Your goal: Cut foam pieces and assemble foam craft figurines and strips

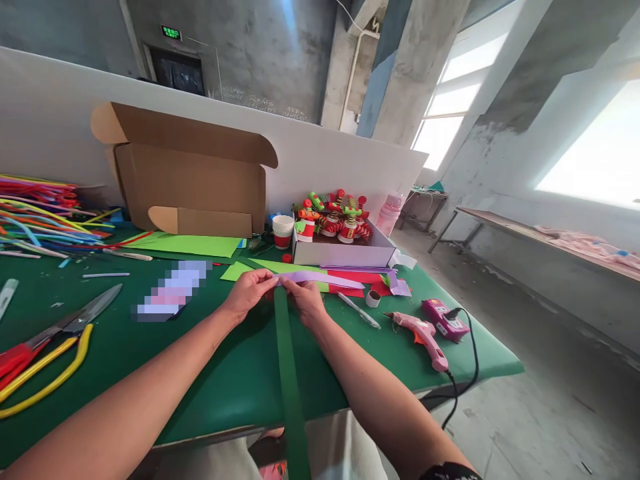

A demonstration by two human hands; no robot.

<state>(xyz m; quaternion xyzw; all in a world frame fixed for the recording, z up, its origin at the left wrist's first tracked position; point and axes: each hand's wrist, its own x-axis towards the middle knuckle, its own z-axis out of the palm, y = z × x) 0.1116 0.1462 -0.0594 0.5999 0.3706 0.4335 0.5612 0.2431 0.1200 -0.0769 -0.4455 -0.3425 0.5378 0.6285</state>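
Observation:
My left hand (250, 291) pinches the spot where a purple paper strip (333, 277) meets a dark green paper strip (287, 360). Close beside it, my right hand (309, 301) is closed on the same overlapping ends. From the fingers the purple strip runs off to the right, above the right hand. The green one hangs down between my forearms and over the table's front edge. Sheets of light green paper (237, 270) and red paper (345, 288) lie just behind the hands. My fingertips hide the exact joint between the strips.
On the right lie a pen (359, 310), a small paper roll (373, 298), a pink glue gun (423, 337) and its corded purple box (445, 320). Scissors (75, 327) lie left. Behind stand paper cups (283, 231), an open carton (195, 180) and a box of figures (345, 253).

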